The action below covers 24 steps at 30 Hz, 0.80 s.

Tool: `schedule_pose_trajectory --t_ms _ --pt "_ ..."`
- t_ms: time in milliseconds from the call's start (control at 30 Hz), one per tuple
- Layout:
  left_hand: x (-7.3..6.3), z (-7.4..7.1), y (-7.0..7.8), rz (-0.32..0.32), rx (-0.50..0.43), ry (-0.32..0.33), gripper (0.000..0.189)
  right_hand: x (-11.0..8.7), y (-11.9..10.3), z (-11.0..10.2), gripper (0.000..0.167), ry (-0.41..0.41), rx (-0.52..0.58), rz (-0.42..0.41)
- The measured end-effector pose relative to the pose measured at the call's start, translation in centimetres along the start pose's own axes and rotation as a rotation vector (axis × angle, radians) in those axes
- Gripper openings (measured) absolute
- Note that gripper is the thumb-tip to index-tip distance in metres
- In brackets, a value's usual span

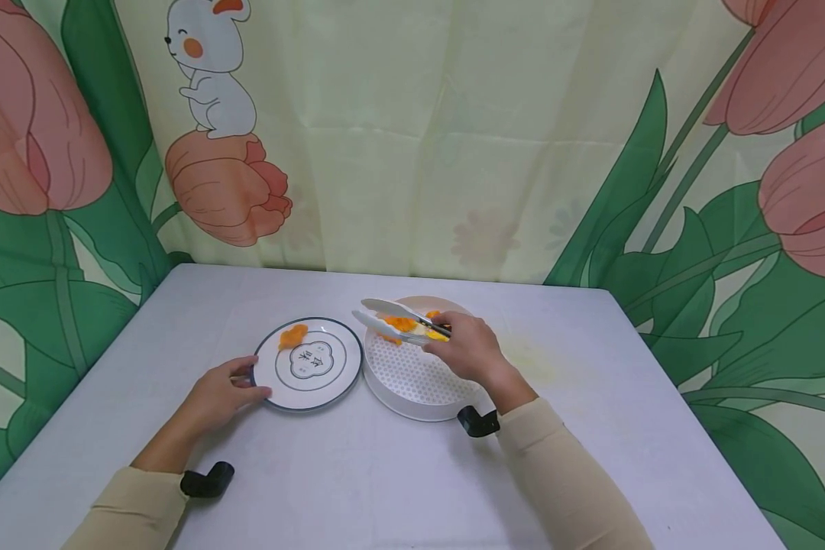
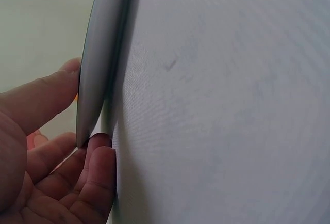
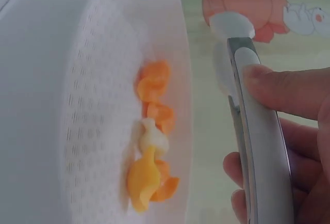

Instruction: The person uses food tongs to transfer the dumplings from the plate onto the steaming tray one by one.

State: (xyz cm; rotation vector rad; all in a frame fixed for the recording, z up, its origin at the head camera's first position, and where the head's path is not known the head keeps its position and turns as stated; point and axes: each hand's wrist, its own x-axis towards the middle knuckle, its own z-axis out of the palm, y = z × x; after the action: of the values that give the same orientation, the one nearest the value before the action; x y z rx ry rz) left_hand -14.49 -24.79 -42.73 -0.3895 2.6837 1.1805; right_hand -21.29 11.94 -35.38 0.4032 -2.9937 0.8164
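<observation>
My left hand [image 1: 221,393] pinches the near-left rim of a white plate [image 1: 319,392] with a dark blue edge. In the left wrist view its thumb is against the plate [image 2: 101,53], with fingertips at the underside. One orange dumpling-like piece [image 1: 292,337] lies toward the plate's back. My right hand [image 1: 470,350] grips tongs [image 1: 388,308] with white tips, held above a round white perforated basket [image 1: 412,386]. The tips stand apart with nothing between them. Along the basket's far side, the right wrist view shows orange pieces [image 3: 153,79], a cream piece [image 3: 153,141] and a yellow one [image 3: 142,180].
Both the plate and the basket stand on a table with a white cloth [image 1: 302,473], side by side. A curtain [image 1: 412,153] printed with tulips and a rabbit hangs behind the table. Black wrist mounts [image 1: 208,481] sit at both cuffs.
</observation>
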Motion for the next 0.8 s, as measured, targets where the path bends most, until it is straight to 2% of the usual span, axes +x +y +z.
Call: schedule_pose_trajectory --t_ms 400,633,800 --pt "0.2 -0.1 -0.2 -0.008 -0.003 -0.018 0.083 1.6 -2.9 2.4 0.044 -0.097 0.044 -0.154" --pt "0.3 -0.2 -0.2 0.008 0.0 -0.02 0.083 2.3 -4.3 3.5 0.043 -0.169 0.105 -0.126" --pt "0.3 -0.1 -0.3 0.014 0.004 -0.014 0.083 2.7 -4.7 4.1 0.043 -0.193 0.093 -0.15"
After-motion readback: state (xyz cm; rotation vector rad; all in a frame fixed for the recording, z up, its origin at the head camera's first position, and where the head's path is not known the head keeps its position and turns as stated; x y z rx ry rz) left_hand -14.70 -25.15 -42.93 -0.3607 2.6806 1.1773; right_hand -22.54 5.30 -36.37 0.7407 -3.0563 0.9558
